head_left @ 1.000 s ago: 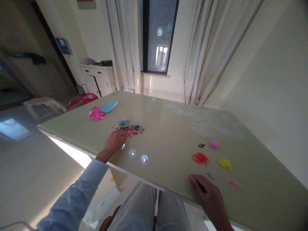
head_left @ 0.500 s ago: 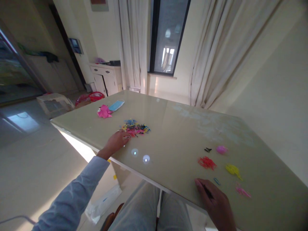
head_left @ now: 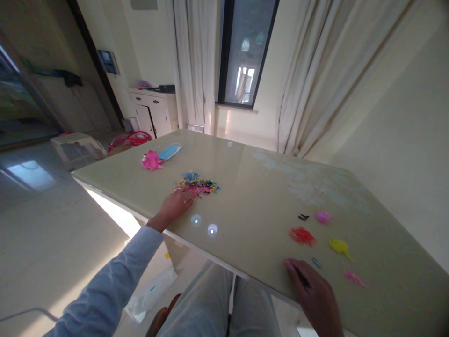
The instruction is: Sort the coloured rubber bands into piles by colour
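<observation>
My left hand [head_left: 176,204] reaches over the near left side of a mixed pile of small rubber bands [head_left: 200,182]. Its fingers are stretched out with the tips touching pink bands, and the tips are partly hidden. Near the table's front edge, my right hand [head_left: 312,288] rests closed, thumb against the curled forefinger; what may lie inside is hidden. Beyond it are small groups: red bands [head_left: 302,236], black bands [head_left: 303,217], purple-pink bands [head_left: 323,216], yellow bands [head_left: 339,246] and pink bands [head_left: 354,277]. A single blue band [head_left: 316,263] lies just past the right hand.
On the glossy table [head_left: 245,210], a crumpled pink piece [head_left: 152,160] lies beside a blue face mask [head_left: 170,151] at the back left. A white stool [head_left: 77,147] and a red basket [head_left: 138,137] stand past the left edge. Curtains and a window are behind.
My left hand has shifted slightly right and further onto the pile. My right hand and the small groups have stayed in place.
</observation>
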### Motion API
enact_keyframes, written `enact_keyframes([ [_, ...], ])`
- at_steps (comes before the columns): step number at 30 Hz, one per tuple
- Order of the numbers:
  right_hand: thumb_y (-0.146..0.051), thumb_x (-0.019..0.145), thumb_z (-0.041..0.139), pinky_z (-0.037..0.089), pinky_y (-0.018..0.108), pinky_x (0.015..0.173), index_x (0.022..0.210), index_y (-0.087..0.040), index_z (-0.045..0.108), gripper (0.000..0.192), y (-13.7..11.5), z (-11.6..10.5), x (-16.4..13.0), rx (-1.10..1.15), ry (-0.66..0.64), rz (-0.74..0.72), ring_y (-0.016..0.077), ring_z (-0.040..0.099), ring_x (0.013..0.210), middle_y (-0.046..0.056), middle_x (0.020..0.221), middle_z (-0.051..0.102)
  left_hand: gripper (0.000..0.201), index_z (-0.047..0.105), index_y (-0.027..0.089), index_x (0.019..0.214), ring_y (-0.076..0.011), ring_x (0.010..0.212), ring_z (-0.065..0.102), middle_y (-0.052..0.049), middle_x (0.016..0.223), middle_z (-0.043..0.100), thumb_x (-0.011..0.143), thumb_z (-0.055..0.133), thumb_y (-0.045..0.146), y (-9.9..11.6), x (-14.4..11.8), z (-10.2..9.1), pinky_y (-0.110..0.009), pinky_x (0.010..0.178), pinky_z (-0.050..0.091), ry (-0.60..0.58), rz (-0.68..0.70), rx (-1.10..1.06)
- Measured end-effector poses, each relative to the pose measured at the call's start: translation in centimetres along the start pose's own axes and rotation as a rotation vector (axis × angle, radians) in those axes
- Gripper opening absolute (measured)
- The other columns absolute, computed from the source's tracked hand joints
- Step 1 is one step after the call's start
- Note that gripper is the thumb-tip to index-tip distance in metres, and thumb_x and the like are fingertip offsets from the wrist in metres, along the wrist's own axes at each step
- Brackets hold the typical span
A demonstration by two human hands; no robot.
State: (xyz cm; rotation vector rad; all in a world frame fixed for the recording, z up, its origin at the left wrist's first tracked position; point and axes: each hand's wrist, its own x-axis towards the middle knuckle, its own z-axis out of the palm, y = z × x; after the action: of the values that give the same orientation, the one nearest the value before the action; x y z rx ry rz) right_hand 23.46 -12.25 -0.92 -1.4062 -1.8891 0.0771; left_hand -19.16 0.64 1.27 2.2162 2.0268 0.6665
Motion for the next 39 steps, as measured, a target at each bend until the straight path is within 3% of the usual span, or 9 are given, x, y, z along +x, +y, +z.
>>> enact_keyframes([
  [3,-0.047,0.096,0.049,0.055,0.024,0.061,0.081,-0.022,0.070,0.036,-0.1,-0.1,0.0,-0.005,-0.001,-0.001,0.0168,0.069,0.064,0.005,0.075,0.073,0.036,0.075,0.023,0.104,-0.0282,0.095,0.064,-0.015,0.115,0.064,0.095,0.043,0.036,0.4,0.7,0.2,-0.037,0.081,0.051,-0.082,0.040,0.124],
  [11,-0.046,0.097,0.048,0.054,0.024,0.062,0.081,-0.021,0.069,0.036,-0.1,0.1,0.0,-0.027,0.027,-0.034,0.0165,0.068,0.064,0.006,0.075,0.072,0.038,0.071,0.017,0.106,-0.0294,0.099,0.062,-0.016,0.110,0.063,0.097,0.036,0.030,0.2,1.6,1.1,-0.040,0.084,0.049,-0.090,0.068,0.134],
  [15,-0.043,0.098,0.048,0.054,0.023,0.061,0.082,-0.021,0.069,0.034,0.0,0.2,-0.1,-0.040,0.034,-0.061,0.0152,0.069,0.064,0.004,0.074,0.072,0.035,0.070,0.015,0.098,-0.0273,0.095,0.061,-0.016,0.106,0.063,0.095,0.038,0.028,0.3,1.9,1.1,-0.040,0.084,0.048,0.025,0.047,-0.036],
  [18,-0.041,0.098,0.049,0.053,0.022,0.061,0.083,-0.021,0.068,0.031,-0.1,0.1,-0.1,-0.048,0.045,-0.086,0.0145,0.068,0.063,0.003,0.074,0.071,0.025,0.067,0.015,0.087,-0.0212,0.085,0.059,-0.010,0.091,0.064,0.091,0.047,0.029,1.0,2.0,0.8,-0.033,0.077,0.048,0.121,-0.009,-0.301],
  [22,-0.039,0.098,0.050,0.053,0.022,0.062,0.084,-0.021,0.068,0.029,-0.1,0.1,-0.1,-0.051,0.036,-0.089,0.0143,0.068,0.064,0.002,0.075,0.071,0.027,0.059,0.016,0.077,-0.0090,0.051,0.042,0.003,0.058,0.048,0.080,0.068,0.041,2.5,1.7,-0.2,-0.021,0.048,0.034,0.081,-0.290,-1.043],
  [24,-0.039,0.098,0.050,0.053,0.022,0.061,0.085,-0.021,0.068,0.029,-0.1,0.2,0.0,-0.050,0.033,-0.089,0.0143,0.068,0.064,0.002,0.075,0.071,0.034,0.058,0.014,0.077,-0.0052,0.048,0.038,0.005,0.059,0.047,0.072,0.079,0.041,3.3,1.3,-0.8,-0.017,0.044,0.029,0.012,-0.368,-1.384],
  [27,-0.039,0.098,0.050,0.053,0.023,0.062,0.085,-0.021,0.068,0.028,-0.1,0.2,0.0,-0.047,0.024,-0.087,0.0146,0.068,0.065,0.002,0.076,0.071,0.035,0.059,0.013,0.082,-0.0026,0.051,0.040,0.003,0.070,0.054,0.067,0.085,0.032,4.8,0.4,-1.8,-0.014,0.044,0.031,-0.098,-0.413,-1.713],
  [32,-0.038,0.098,0.050,0.051,0.023,0.061,0.084,-0.021,0.067,0.027,-0.1,0.3,-0.2,-0.048,0.030,-0.086,0.0142,0.066,0.063,0.002,0.074,0.069,0.028,0.056,0.013,0.077,-0.0039,0.051,0.042,0.005,0.066,0.048,0.072,0.083,0.021,8.9,-1.5,-2.7,-0.015,0.042,0.032,-0.260,-0.420,-1.941],
  [39,-0.034,0.099,0.049,0.050,0.024,0.062,0.084,-0.019,0.066,0.026,-0.5,0.5,-0.2,-0.070,0.028,-0.065,0.0146,0.065,0.065,0.003,0.074,0.069,0.021,0.061,0.013,0.086,-0.0016,0.053,0.038,0.000,0.085,0.057,0.079,0.078,0.022,16.1,-4.6,-2.9,-0.016,0.046,0.035,-0.548,-0.346,-2.106],
])
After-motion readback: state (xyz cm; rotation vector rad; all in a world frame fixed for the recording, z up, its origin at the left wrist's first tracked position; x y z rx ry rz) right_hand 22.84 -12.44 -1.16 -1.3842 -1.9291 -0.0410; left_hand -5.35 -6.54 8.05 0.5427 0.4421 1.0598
